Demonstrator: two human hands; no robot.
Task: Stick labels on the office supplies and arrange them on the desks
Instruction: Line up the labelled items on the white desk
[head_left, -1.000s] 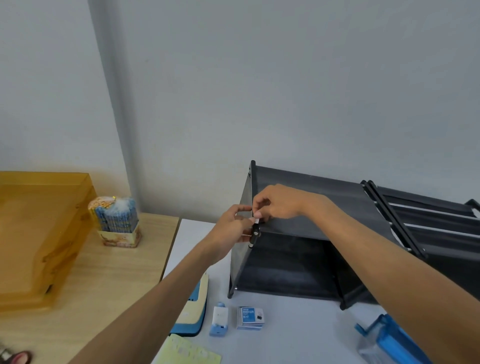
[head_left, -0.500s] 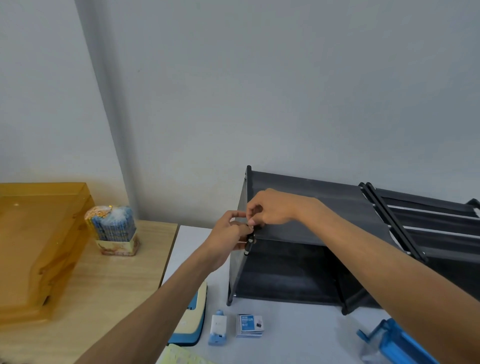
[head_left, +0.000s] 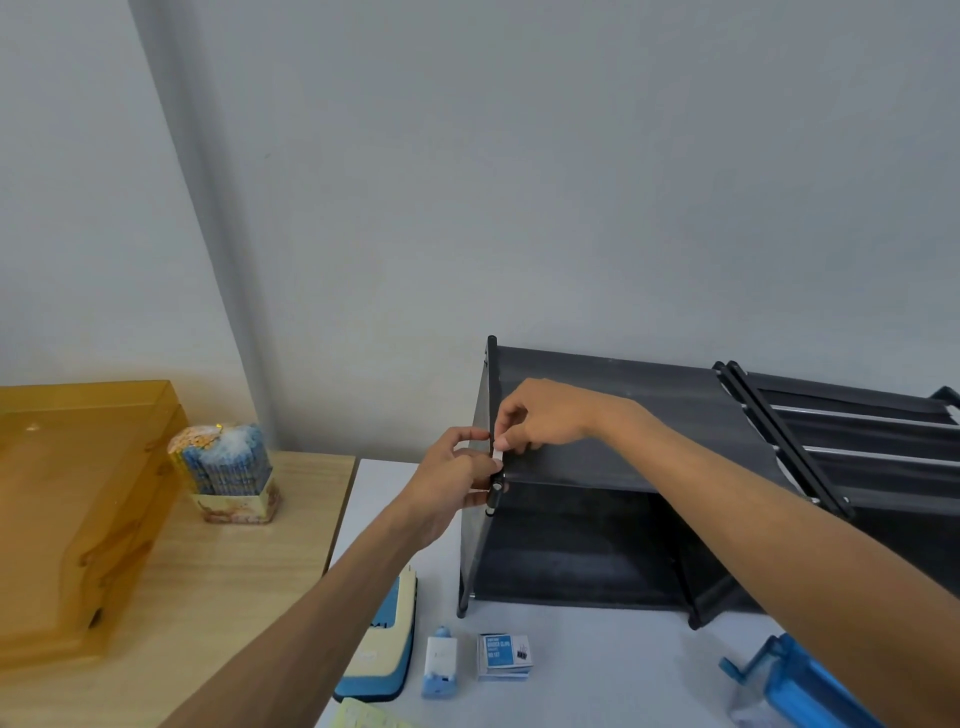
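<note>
A black fabric shelf rack (head_left: 623, 415) stands on the white desk (head_left: 597, 675) against the wall. My right hand (head_left: 540, 415) pinches a small white label (head_left: 498, 451) against the rack's front left post at the top corner. My left hand (head_left: 452, 478) grips the same post just below, fingers curled round it. On the desk in front lie a blue and cream whiteboard eraser (head_left: 384, 649), a small blue and white correction tape (head_left: 440, 662) and a box of binder clips (head_left: 504, 656).
A wooden desk (head_left: 208, 597) adjoins on the left, bearing an amber plastic tray (head_left: 67, 509) and a pack of blue pencils (head_left: 228, 473). A blue sharpener (head_left: 795, 686) sits at the lower right. A yellow label sheet (head_left: 363, 717) lies at the bottom edge.
Both hands stay at the rack's front left corner. The right thumb and finger have shifted slightly on the white label; the camera has tilted a little.
</note>
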